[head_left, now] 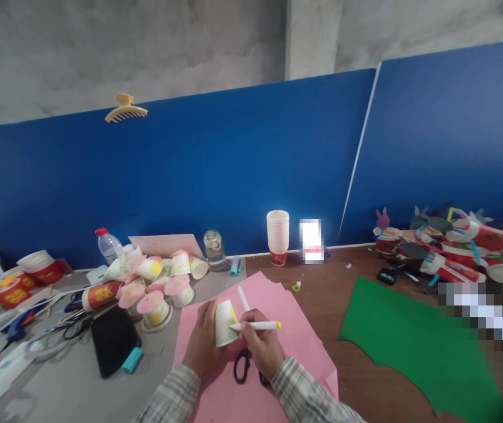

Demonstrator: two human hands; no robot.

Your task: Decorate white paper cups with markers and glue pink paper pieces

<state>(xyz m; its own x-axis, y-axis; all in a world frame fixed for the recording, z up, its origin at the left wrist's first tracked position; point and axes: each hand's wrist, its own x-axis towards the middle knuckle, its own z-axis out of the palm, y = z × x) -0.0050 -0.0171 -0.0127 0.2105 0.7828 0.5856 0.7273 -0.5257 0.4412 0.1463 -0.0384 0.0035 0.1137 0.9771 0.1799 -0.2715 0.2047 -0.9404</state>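
Left grip [208, 332] clamped on cup [224, 324]; right grip [258, 339] closed on marker [255, 325], tip at cup; scissors [242, 366] just below, on pink paper [229, 396].

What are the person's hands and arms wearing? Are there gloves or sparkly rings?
No gloves: the left hand and the right hand are both bare. I can't make out any rings. The arms are in long plaid sleeves, checked in grey and off-white, that reach down to about the wrists. No watch or bracelet shows.
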